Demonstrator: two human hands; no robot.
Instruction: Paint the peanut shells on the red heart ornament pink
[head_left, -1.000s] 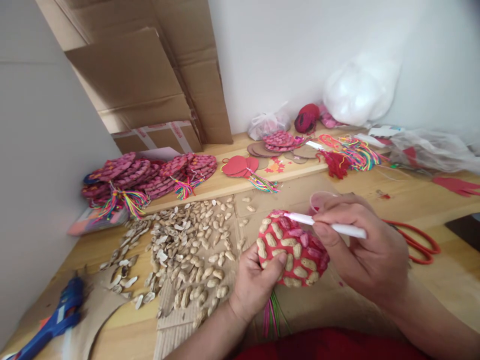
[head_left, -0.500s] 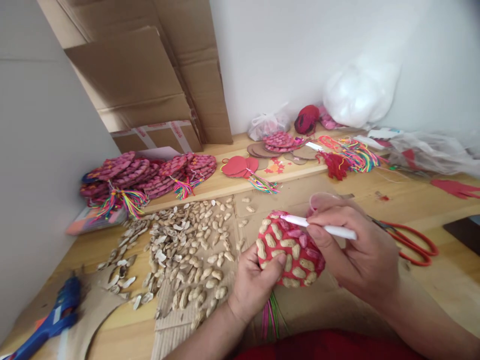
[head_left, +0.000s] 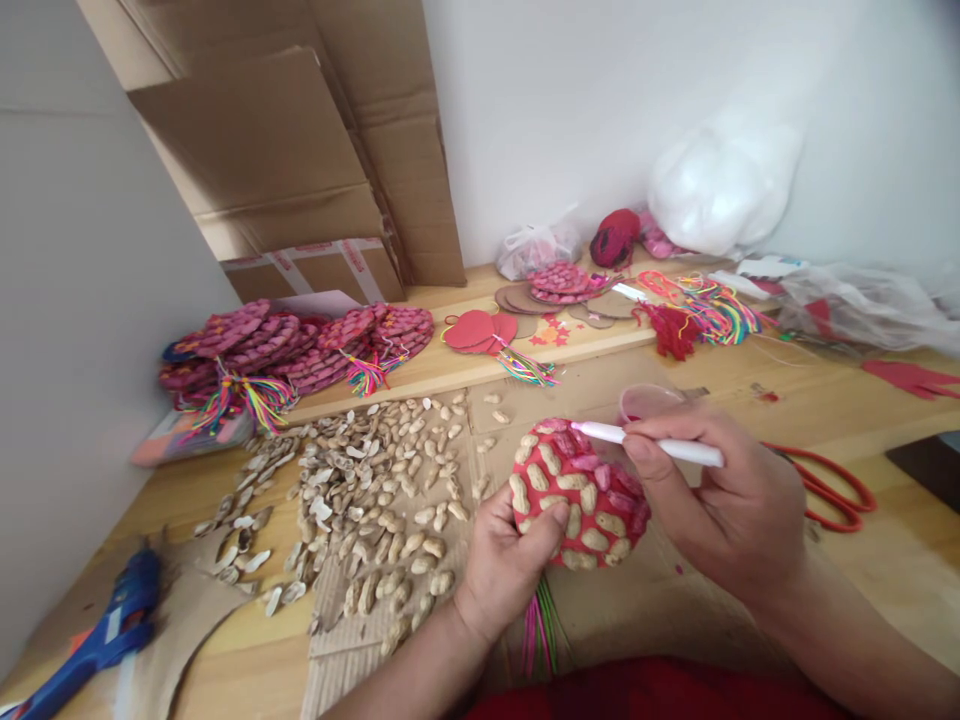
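Note:
My left hand (head_left: 506, 565) grips the lower left edge of a round red disc (head_left: 576, 493) covered with glued peanut shells, held tilted above the table. A coloured tassel (head_left: 541, 630) hangs below the disc. My right hand (head_left: 724, 505) holds a thin white brush (head_left: 651, 443), and its tip touches the disc's upper edge, where several shells are painted pink. Just behind the brush stands a small clear cup (head_left: 645, 402) with pink paint.
Loose peanut shells (head_left: 367, 500) lie on cardboard to the left. A blue glue gun (head_left: 101, 635) lies at the near left. Finished pink discs (head_left: 292, 345) with tassels are stacked behind. Red scissors (head_left: 825, 485) lie to the right, coloured threads (head_left: 705, 310) and plastic bags at the back.
The brush tip has shifted slightly along the disc's upper edge, and the disc sits a little lower and more to the left. Both hands keep their hold.

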